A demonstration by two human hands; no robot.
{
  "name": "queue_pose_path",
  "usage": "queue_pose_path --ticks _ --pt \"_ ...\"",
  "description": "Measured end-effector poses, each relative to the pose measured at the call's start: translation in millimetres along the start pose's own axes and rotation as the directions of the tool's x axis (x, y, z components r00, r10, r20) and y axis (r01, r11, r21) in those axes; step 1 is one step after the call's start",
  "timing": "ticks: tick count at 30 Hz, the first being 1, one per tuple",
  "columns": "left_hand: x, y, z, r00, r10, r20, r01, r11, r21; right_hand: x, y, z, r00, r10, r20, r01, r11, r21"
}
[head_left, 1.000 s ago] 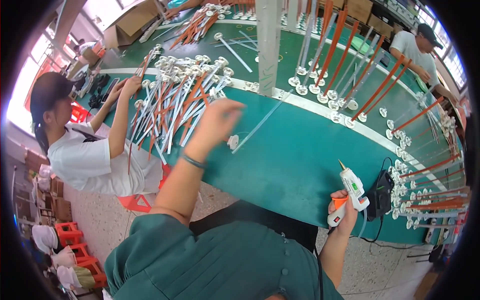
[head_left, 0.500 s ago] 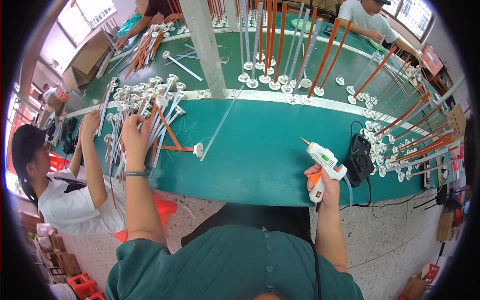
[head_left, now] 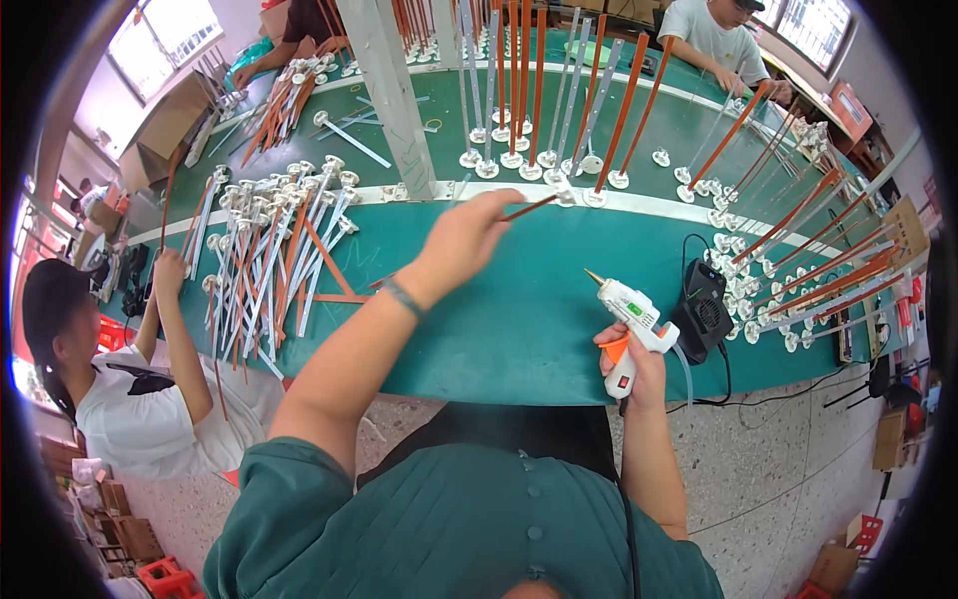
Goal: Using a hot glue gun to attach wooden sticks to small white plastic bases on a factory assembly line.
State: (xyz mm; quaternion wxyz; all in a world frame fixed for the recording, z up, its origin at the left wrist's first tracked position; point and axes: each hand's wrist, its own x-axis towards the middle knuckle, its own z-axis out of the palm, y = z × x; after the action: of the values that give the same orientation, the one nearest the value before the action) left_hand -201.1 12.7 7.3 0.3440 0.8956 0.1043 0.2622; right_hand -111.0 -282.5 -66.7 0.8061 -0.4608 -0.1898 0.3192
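My left hand [head_left: 467, 242] is closed round a brown stick [head_left: 530, 209], held over the middle of the green table [head_left: 499, 339]. A small white piece [head_left: 564, 190], slightly blurred, is at the stick's far end; its other end shows behind my wrist. My right hand [head_left: 647, 377] grips a white glue gun [head_left: 631, 309] with an orange trigger, near the table's front edge. Its nozzle points up and left, apart from the stick. To the left lies a pile of clear and brown sticks with white round bases [head_left: 269, 230].
Beyond a white strip [head_left: 639, 207], several sticks [head_left: 544, 90] stand upright on white bases. A black device [head_left: 705, 311] with cables sits right of the glue gun. A white post [head_left: 389, 100] rises at the back. Co-workers sit at the left [head_left: 150, 399] and far right [head_left: 723, 50].
My left hand has moved from the pile to the right and now carries a brown stick with a white end. The glue gun stays in my right hand, almost unmoved.
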Motion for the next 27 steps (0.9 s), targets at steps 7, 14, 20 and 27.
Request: queue_pose_path --ticks 7,14,20,27 --pt "13 -20 -8 0.952 0.043 0.302 -0.181 0.877 0.445 -3 2 -3 1.000 -0.002 -0.009 0.003 0.999 0.034" --pt "-26 -9 -99 0.700 -0.437 0.565 0.702 0.566 -0.432 -4 -2 0 1.000 0.027 0.009 -0.027 0.999 0.019" --pt "-27 6 -64 0.884 -0.283 0.373 0.373 0.908 -0.194 -2 -1 -4 1.000 0.009 0.008 -0.009 0.999 0.040" --pt "44 -5 40 0.954 0.252 0.163 -0.173 0.906 -0.386 -4 2 -6 0.999 -0.033 0.006 0.032 0.988 0.149"
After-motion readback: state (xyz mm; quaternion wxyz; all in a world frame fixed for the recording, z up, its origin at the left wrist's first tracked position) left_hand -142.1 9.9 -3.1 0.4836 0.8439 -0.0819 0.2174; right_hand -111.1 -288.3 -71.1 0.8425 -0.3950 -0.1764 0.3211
